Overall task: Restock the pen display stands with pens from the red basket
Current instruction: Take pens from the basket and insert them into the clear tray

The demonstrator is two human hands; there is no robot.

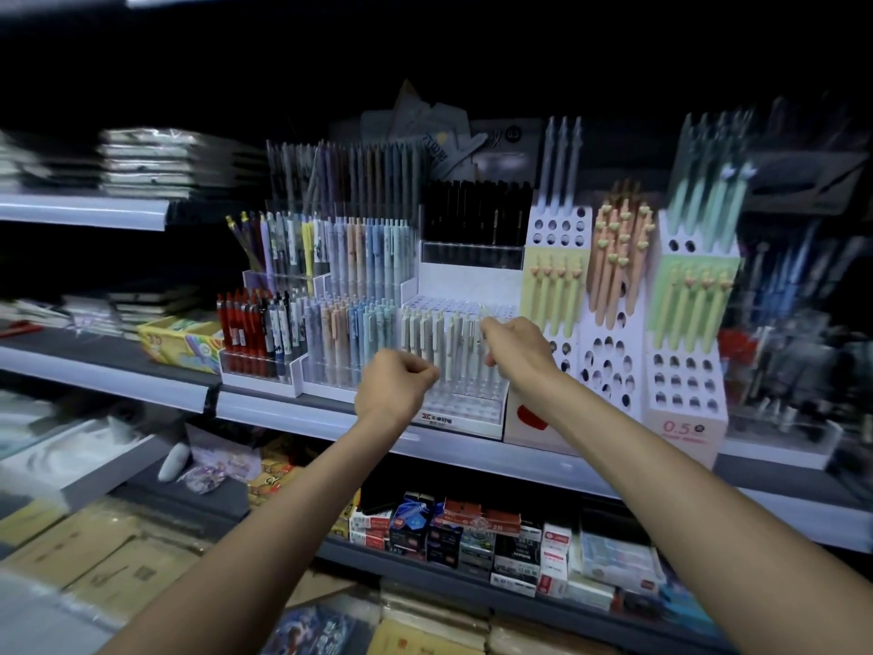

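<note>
1. Your right hand [512, 345] is pinched on a pale pen [485, 323] at the clear tiered pen stand [456, 404], mid-shelf, near the front edge of the shelf [302, 420]. The pen's lower end is hidden by your fingers, so you can't tell if it sits in a hole.
2. Your left hand [394, 382] is curled into a closed fist just in front of the same stand, left of the right hand and apart from it. Whether it holds any pens can't be told.
3. The stand's middle rows carry white-grey pens [427, 340] upright; the front rows show bare holes.
4. Just left, a white stand holds pastel pens [352, 333] in blue, peach and grey tiers. Further left, red and black pens [248, 335] stand in a clear tray.
5. Behind the clear stand, black pens [475, 212] fill a raised acrylic box.
6. Just right, white cardboard displays with round holes: yellow-green pens [552, 297], peach pens [616, 257], green pens [685, 304]. The rightmost box is marked "0.5".
7. A yellow crayon box [182, 342] sits at the shelf's left part.
8. The lower shelf holds small stationery boxes [477, 536].
9. The red basket is not in frame. The picture is blurred at the edges.
</note>
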